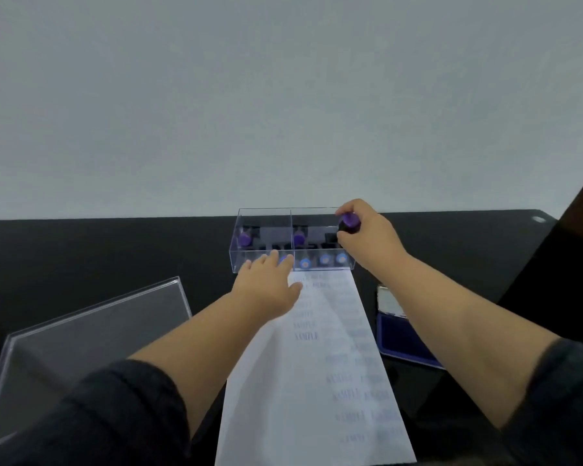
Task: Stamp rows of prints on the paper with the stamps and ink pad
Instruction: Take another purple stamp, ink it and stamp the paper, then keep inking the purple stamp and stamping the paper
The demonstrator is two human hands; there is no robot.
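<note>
A white paper sheet (320, 381) lies on the black table, covered with several rows of blue "SAMPLE" prints. At its far end stands a clear stamp box (266, 255) with two compartments holding purple-topped stamps (245, 238). My right hand (367, 237) grips a purple-topped stamp (349, 223) at the box's right end, above its rim. My left hand (266, 284) rests flat on the paper's top left corner, with straight fingers touching the box's front wall. A blue ink pad (394, 338) lies open right of the paper, partly hidden by my right forearm.
A clear acrylic lid (91, 334) lies on the table at the left, near my left forearm. The black table (115, 250) ends at a pale wall just behind the box. A dark object fills the far right edge.
</note>
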